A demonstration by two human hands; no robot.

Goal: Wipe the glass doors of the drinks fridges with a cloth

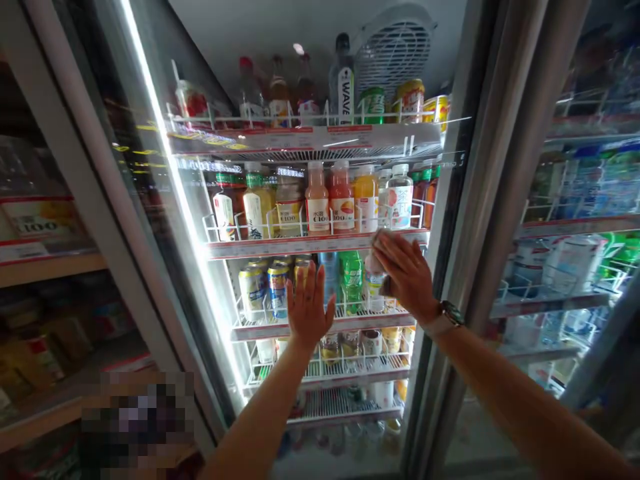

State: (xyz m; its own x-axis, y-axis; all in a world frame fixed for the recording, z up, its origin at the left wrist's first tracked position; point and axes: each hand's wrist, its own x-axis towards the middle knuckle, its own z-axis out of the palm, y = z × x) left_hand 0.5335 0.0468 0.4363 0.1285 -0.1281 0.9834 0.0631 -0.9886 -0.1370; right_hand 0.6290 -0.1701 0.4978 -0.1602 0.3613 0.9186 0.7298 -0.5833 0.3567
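A glass cooler door (270, 27) with reflections on it fills the middle of the view. My left hand (309, 307) is raised flat at the pane with its fingers spread, holding nothing. Farther right and a little higher, my right hand (411, 275) presses a crumpled greyish cloth (381, 238) against the glass. Much of the cloth is hidden under the fingers, and the hand is slightly blurred. A dark watch (451, 313) sits on the right wrist. Behind the pane, juice bottles (317, 200) stand above the hands, and drink cans (278, 287) are left of my left hand.
Metal door frames (493, 200) run down the right side. Another cooler section with bottles (595, 180) lies beyond. Open wooden shelves (55, 273) with drinks stand at left. A bright light strip (193, 200) edges the cooler, and a fan grille (397, 50) shows at the top.
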